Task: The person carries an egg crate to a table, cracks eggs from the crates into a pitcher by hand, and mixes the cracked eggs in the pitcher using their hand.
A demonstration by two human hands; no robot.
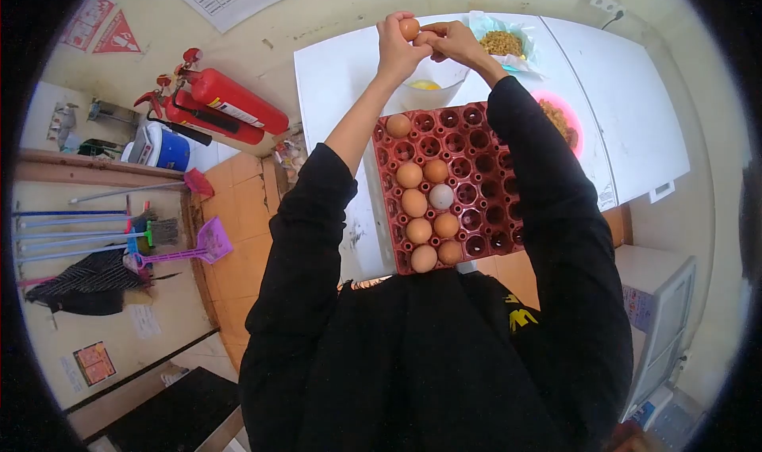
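White tabletop (333, 79) spreads below the left hand (397, 51) and right hand (454, 43), which meet near its far edge, with the pale wall (349, 11) beyond. Left of the left hand, past the table's side, red extinguishers (238, 99) stand by the wall; nearer the body on that side are orange floor (230, 210), brooms (79, 230) and a purple dustpan (213, 240). Right of the right hand, a seam (571, 75) divides the white top, and a socket (603, 3) sits on the wall.

The left hand is closed around a brown egg (409, 29), fingers and thumb on its sides. The right hand's fingers bend close beside it, near a second egg-like shape; whether they grip it, I cannot tell.

Just below the hands is the bowl (432, 99), yellow liquid inside. Nearer the body, the red tray (480, 166) carries nine eggs, mostly on the left hand's side, its bodyward edge almost at the chest. Noodles (502, 43) in a wrapper lie right of the right hand; a pink bowl (578, 126) is partly behind that sleeve. White surface shows between the left forearm and the table's left edge, the wider gap; on the right, the wrapper sits close to the wrist.
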